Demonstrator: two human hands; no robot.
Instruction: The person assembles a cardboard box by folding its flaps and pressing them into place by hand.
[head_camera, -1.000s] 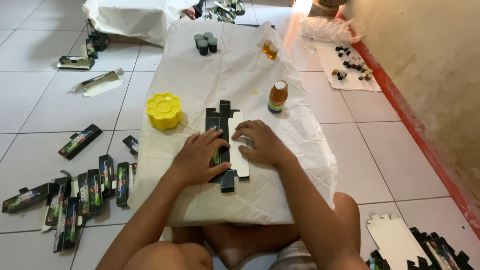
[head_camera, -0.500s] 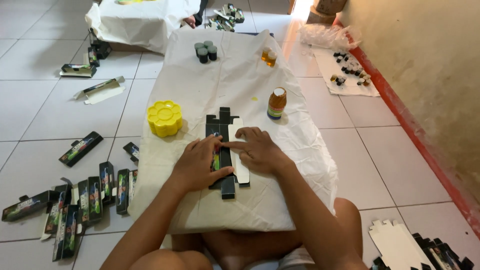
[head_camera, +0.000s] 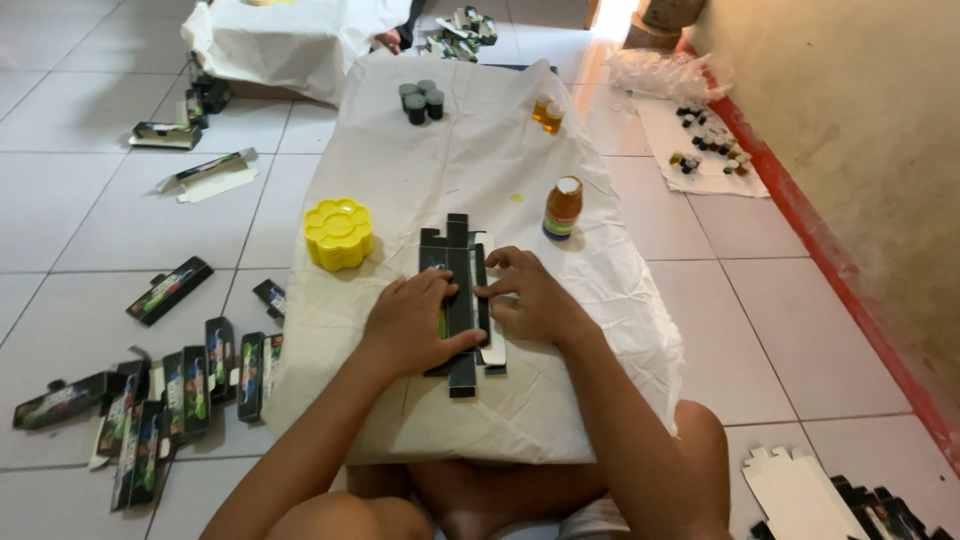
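Fingers of both hands are pressing flat on the dark carton blank (head_camera: 460, 300), lying near the middle of the cloth-covered table (head_camera: 600, 400). Compared with a second ago, left hand (head_camera: 412, 325) and right hand (head_camera: 530, 300) are closing together over it, folding its panels inward.

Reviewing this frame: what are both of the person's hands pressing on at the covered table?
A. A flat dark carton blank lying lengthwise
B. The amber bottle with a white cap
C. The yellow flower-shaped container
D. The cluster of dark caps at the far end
A: the left hand and right hand both rest on the flat dark carton blank, with the yellow container and amber bottle standing apart, untouched.
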